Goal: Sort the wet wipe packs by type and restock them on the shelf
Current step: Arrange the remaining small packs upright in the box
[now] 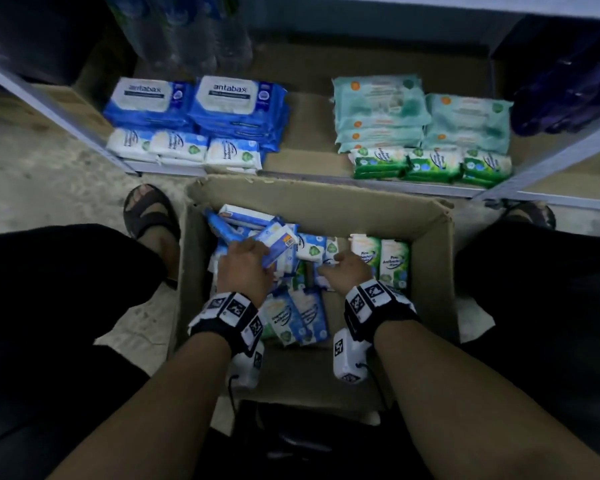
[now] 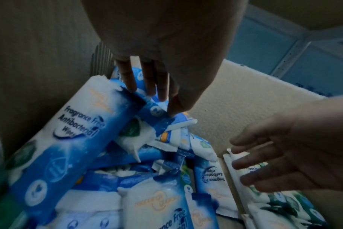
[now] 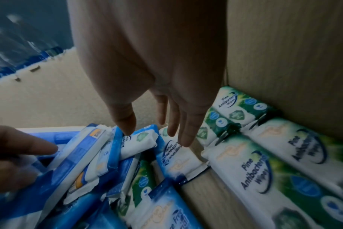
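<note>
A cardboard box on the floor holds several loose wipe packs. Blue "Fragrance Free" packs fill its left and middle; green "Pine" packs stand along its right wall. My left hand pinches one blue pack between thumb and fingers, its end raised above the pile. My right hand hovers over the middle packs with straight fingers and holds nothing. On the shelf lie large blue Antabax packs, small blue packs, teal packs and green pine packs.
The shelf's metal front edge runs just beyond the box. Water bottles stand at the shelf's back left and dark purple packs at its right. My sandalled foot and knees flank the box.
</note>
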`<action>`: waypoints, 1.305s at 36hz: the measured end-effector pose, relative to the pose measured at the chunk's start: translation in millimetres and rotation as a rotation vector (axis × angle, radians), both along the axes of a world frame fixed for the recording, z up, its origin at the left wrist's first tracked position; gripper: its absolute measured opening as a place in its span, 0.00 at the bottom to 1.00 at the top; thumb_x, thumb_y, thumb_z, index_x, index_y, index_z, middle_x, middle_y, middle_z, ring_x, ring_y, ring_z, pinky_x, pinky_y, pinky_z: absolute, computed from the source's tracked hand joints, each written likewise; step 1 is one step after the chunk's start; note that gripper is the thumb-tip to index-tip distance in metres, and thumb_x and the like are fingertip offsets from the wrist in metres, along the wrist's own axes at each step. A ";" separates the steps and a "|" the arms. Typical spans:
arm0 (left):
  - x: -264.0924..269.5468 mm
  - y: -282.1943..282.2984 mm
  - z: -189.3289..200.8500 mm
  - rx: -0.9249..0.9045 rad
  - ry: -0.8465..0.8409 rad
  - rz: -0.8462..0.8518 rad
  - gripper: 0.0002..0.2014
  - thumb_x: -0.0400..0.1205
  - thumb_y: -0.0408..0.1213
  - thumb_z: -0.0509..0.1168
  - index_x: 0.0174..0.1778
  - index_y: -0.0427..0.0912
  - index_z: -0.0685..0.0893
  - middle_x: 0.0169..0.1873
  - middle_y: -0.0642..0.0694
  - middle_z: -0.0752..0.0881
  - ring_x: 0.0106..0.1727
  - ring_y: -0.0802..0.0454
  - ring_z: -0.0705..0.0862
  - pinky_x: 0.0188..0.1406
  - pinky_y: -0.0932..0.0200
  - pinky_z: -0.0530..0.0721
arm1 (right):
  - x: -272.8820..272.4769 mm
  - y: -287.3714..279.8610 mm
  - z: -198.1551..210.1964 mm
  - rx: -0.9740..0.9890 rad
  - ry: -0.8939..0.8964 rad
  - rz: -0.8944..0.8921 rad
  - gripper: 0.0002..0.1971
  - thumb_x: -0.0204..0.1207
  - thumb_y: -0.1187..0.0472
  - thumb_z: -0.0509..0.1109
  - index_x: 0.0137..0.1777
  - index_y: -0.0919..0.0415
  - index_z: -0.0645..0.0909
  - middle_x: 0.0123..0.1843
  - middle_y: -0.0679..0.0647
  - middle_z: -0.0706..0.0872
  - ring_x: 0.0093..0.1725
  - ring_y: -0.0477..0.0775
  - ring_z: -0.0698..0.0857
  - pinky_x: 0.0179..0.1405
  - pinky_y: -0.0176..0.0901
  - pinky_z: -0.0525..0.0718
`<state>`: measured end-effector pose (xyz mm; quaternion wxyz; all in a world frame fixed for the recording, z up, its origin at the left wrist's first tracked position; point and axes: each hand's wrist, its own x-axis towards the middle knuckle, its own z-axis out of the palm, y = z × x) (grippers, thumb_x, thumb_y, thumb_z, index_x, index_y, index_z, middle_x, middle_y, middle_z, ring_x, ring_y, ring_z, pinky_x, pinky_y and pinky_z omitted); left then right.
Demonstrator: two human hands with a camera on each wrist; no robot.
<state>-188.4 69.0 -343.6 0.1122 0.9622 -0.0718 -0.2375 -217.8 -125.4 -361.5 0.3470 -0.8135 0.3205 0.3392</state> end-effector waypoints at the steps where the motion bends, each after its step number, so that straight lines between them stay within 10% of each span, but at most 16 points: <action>1: -0.2 1.9 -3.0 0.002 0.002 -0.018 0.20 0.82 0.41 0.67 0.71 0.45 0.80 0.75 0.46 0.75 0.78 0.40 0.65 0.71 0.41 0.72 | 4.7 2.0 -3.1 0.005 0.007 -0.007 0.30 0.78 0.44 0.71 0.73 0.63 0.75 0.70 0.62 0.82 0.66 0.64 0.82 0.61 0.47 0.81; 12: 13.2 26.2 -21.3 -0.018 0.087 -0.130 0.28 0.76 0.52 0.72 0.73 0.52 0.77 0.78 0.55 0.68 0.72 0.44 0.62 0.70 0.43 0.70 | 49.5 18.1 -44.2 0.030 0.128 -0.106 0.50 0.68 0.33 0.75 0.81 0.66 0.64 0.73 0.60 0.75 0.68 0.62 0.79 0.60 0.45 0.78; 15: 14.5 27.6 -25.9 -0.065 0.075 -0.114 0.24 0.77 0.48 0.72 0.70 0.51 0.79 0.77 0.55 0.71 0.71 0.44 0.64 0.67 0.44 0.73 | 53.9 20.9 -56.0 -0.013 0.149 -0.079 0.56 0.58 0.24 0.68 0.81 0.60 0.67 0.57 0.62 0.77 0.52 0.61 0.82 0.47 0.45 0.77; 20: 14.1 29.2 -30.0 -0.150 0.005 -0.053 0.15 0.79 0.46 0.71 0.62 0.52 0.84 0.73 0.57 0.77 0.70 0.45 0.68 0.60 0.46 0.74 | 59.9 30.1 -54.8 -0.026 0.146 -0.127 0.31 0.69 0.35 0.71 0.64 0.58 0.79 0.57 0.58 0.84 0.52 0.60 0.84 0.51 0.50 0.82; 25: 15.6 30.1 -29.7 -0.132 0.007 -0.061 0.14 0.80 0.47 0.71 0.61 0.53 0.84 0.73 0.57 0.76 0.71 0.46 0.68 0.61 0.46 0.73 | 58.1 31.3 -64.8 -0.079 0.159 -0.172 0.51 0.56 0.21 0.65 0.75 0.53 0.69 0.72 0.62 0.77 0.62 0.65 0.82 0.58 0.53 0.80; 34: 15.6 30.8 -24.4 -0.120 0.042 -0.052 0.16 0.80 0.48 0.70 0.63 0.53 0.83 0.75 0.58 0.75 0.72 0.47 0.66 0.66 0.45 0.72 | 52.1 24.0 -57.8 0.167 0.046 -0.317 0.14 0.67 0.43 0.81 0.36 0.52 0.84 0.43 0.53 0.88 0.43 0.56 0.87 0.52 0.52 0.84; 43: 19.7 26.7 -0.1 -0.095 0.076 -0.045 0.17 0.80 0.47 0.70 0.65 0.52 0.81 0.62 0.47 0.84 0.69 0.45 0.73 0.62 0.49 0.76 | 40.0 17.6 -34.4 0.012 -0.088 -0.336 0.39 0.73 0.42 0.76 0.76 0.67 0.72 0.75 0.63 0.77 0.71 0.63 0.79 0.58 0.43 0.75; 47: 26.9 26.1 18.8 -0.118 0.137 -0.021 0.21 0.81 0.45 0.69 0.72 0.50 0.79 0.65 0.45 0.84 0.66 0.43 0.81 0.63 0.46 0.81 | 35.0 5.1 -17.2 -0.042 -0.140 -0.367 0.38 0.73 0.42 0.75 0.74 0.69 0.74 0.74 0.64 0.79 0.71 0.64 0.79 0.62 0.47 0.76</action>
